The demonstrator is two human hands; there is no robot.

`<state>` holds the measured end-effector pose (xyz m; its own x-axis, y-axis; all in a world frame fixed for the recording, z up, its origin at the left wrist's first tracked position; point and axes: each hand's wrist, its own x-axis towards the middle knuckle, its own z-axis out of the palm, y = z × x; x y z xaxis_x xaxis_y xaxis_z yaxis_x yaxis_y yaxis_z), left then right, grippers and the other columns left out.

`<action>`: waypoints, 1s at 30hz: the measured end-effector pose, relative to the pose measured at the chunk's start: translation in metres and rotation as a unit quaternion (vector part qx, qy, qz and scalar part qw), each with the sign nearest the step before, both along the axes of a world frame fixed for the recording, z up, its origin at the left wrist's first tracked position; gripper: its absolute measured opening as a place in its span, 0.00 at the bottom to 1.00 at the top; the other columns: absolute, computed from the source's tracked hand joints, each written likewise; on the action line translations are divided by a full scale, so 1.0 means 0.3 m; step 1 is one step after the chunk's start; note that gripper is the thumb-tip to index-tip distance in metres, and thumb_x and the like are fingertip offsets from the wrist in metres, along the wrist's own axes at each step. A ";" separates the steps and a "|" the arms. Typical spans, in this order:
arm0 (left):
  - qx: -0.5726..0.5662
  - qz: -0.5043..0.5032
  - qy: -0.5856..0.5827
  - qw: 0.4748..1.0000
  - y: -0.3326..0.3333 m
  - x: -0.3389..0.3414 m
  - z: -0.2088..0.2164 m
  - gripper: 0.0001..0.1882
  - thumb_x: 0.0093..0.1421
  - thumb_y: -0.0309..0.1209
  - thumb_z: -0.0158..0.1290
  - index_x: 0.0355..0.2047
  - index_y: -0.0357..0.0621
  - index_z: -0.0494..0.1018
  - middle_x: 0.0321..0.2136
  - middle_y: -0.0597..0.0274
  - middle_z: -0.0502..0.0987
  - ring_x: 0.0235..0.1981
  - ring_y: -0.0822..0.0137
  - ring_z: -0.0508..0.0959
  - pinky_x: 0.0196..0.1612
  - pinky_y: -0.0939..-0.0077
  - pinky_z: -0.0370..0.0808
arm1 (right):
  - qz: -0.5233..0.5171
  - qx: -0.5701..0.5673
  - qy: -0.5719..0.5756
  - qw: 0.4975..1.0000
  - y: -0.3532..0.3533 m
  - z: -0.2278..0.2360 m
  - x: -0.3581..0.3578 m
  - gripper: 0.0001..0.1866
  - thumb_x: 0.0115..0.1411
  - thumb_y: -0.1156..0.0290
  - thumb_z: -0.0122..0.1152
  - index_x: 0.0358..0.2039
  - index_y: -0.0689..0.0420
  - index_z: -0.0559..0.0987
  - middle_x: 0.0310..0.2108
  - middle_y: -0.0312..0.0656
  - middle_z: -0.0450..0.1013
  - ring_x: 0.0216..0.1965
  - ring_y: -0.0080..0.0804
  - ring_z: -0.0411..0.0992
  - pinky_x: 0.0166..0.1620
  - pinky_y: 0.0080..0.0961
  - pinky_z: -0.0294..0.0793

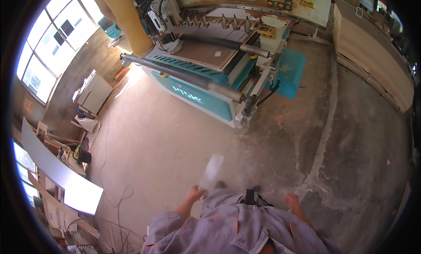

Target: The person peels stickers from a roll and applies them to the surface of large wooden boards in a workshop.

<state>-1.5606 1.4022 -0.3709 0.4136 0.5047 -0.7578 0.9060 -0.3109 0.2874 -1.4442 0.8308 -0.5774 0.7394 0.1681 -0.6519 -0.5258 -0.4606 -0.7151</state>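
My left hand (pixel 194 194) hangs low in front of me, fingers closed at the lower end of a pale, flat strip (pixel 213 167). The strip is blurred and whitish, so its material is unclear; it slants up and away over the floor. On the other side, my right hand (pixel 292 200) hangs beside my body with its fingers curled in, and nothing shows in it. Ahead stands a large teal and white CNC router (pixel 193 98), with long dark rollers (pixel 184 74) along its near side and a brown board (pixel 204 52) on its bed.
A yellow ribbed hose (pixel 127 21) rises at the machine's back left. Stacked boards (pixel 372 56) stand at the right. Along the left are a grey cabinet (pixel 94 92), a bright panel (pixel 66 179) and a wire fan guard (pixel 103 236). A thin cable (pixel 105 157) crosses the floor.
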 end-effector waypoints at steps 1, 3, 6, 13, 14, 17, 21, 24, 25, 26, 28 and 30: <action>0.008 0.036 0.039 0.999 0.043 -0.053 0.001 0.32 0.48 0.48 0.60 0.46 0.33 0.75 0.35 0.47 0.82 0.31 0.59 0.84 0.34 0.66 0.80 | -0.085 0.017 0.075 0.993 0.016 0.010 0.017 0.06 0.35 0.69 0.64 0.18 0.47 0.77 0.20 0.34 0.74 0.25 0.33 0.73 0.29 0.33 0.73; 0.062 0.064 0.110 0.990 0.116 -0.121 0.005 0.28 0.48 0.45 0.60 0.43 0.34 0.77 0.30 0.49 0.82 0.26 0.60 0.84 0.31 0.67 0.80 | -0.168 0.027 0.142 0.975 0.030 0.003 0.038 0.05 0.37 0.70 0.63 0.19 0.48 0.77 0.20 0.33 0.74 0.23 0.31 0.72 0.27 0.32 0.72; 0.039 0.095 0.077 0.992 0.161 -0.134 -0.003 0.27 0.49 0.44 0.59 0.42 0.35 0.77 0.27 0.51 0.82 0.25 0.61 0.83 0.30 0.68 0.79 | 0.021 -0.057 0.017 0.998 0.027 -0.035 0.014 0.02 0.43 0.71 0.61 0.19 0.52 0.77 0.19 0.34 0.72 0.20 0.29 0.71 0.23 0.29 0.69; -0.030 0.017 -0.076 0.997 0.129 -0.112 -0.086 0.29 0.49 0.48 0.59 0.46 0.40 0.76 0.31 0.51 0.82 0.28 0.60 0.83 0.35 0.67 0.79 | 0.002 -0.020 0.096 0.995 0.211 0.068 -0.150 0.06 0.58 0.71 0.58 0.27 0.57 0.80 0.19 0.37 0.73 0.16 0.27 0.69 0.20 0.26 0.68; -0.023 -0.007 -0.070 0.997 0.129 -0.135 -0.090 0.30 0.49 0.48 0.59 0.46 0.40 0.76 0.32 0.51 0.82 0.29 0.59 0.83 0.36 0.66 0.79 | -0.072 -0.030 0.168 0.983 0.280 0.114 -0.166 0.05 0.58 0.71 0.58 0.29 0.57 0.80 0.20 0.36 0.73 0.16 0.27 0.69 0.20 0.25 0.68; -0.031 -0.020 -0.081 0.996 0.192 -0.214 -0.097 0.31 0.48 0.49 0.59 0.47 0.42 0.76 0.32 0.50 0.82 0.31 0.59 0.83 0.39 0.65 0.79 | -0.122 0.086 0.145 0.978 0.522 0.265 -0.155 0.06 0.59 0.69 0.60 0.32 0.58 0.80 0.23 0.39 0.75 0.25 0.28 0.74 0.25 0.23 0.71; -0.057 0.067 -0.033 0.996 0.369 -0.448 -0.034 0.30 0.48 0.46 0.60 0.46 0.38 0.75 0.31 0.47 0.81 0.29 0.57 0.83 0.32 0.65 0.80 | -0.084 0.011 0.120 0.989 0.783 0.417 -0.265 0.07 0.59 0.70 0.60 0.35 0.57 0.81 0.26 0.37 0.76 0.25 0.24 0.74 0.27 0.21 0.72; -0.052 0.153 -0.012 0.987 0.506 -0.643 0.009 0.28 0.48 0.41 0.59 0.45 0.33 0.74 0.30 0.46 0.81 0.25 0.56 0.83 0.25 0.67 0.81 | -0.027 -0.001 0.109 0.994 0.884 0.432 -0.344 0.07 0.59 0.70 0.61 0.36 0.56 0.81 0.26 0.35 0.76 0.26 0.22 0.74 0.28 0.20 0.73; -0.036 0.171 0.011 0.985 0.536 -0.695 0.020 0.27 0.48 0.40 0.59 0.44 0.30 0.74 0.30 0.46 0.81 0.24 0.56 0.82 0.23 0.68 0.81 | -0.010 -0.023 0.115 0.993 0.898 0.426 -0.372 0.07 0.59 0.70 0.61 0.36 0.56 0.81 0.26 0.34 0.76 0.26 0.22 0.74 0.28 0.20 0.73; -0.033 0.177 0.025 0.983 0.562 -0.750 0.029 0.27 0.48 0.40 0.59 0.44 0.31 0.74 0.30 0.46 0.81 0.24 0.57 0.83 0.23 0.68 0.81 | -0.011 0.001 0.105 0.994 0.907 0.419 -0.412 0.06 0.59 0.70 0.61 0.36 0.56 0.81 0.26 0.34 0.76 0.26 0.22 0.74 0.27 0.20 0.72; -0.025 0.185 0.057 0.981 0.609 -0.839 0.049 0.26 0.49 0.39 0.59 0.44 0.31 0.75 0.31 0.46 0.81 0.25 0.57 0.83 0.24 0.68 0.81 | -0.045 -0.002 0.125 0.991 0.901 0.396 -0.477 0.05 0.59 0.70 0.60 0.34 0.56 0.81 0.25 0.34 0.76 0.25 0.21 0.73 0.26 0.20 0.71; -0.037 0.183 0.064 0.980 0.628 -0.881 0.057 0.26 0.49 0.40 0.59 0.44 0.32 0.75 0.31 0.46 0.81 0.25 0.57 0.83 0.25 0.67 0.81 | -0.040 -0.005 0.120 0.992 0.864 0.369 -0.526 0.05 0.59 0.71 0.60 0.33 0.56 0.81 0.25 0.34 0.76 0.23 0.22 0.73 0.25 0.20 0.70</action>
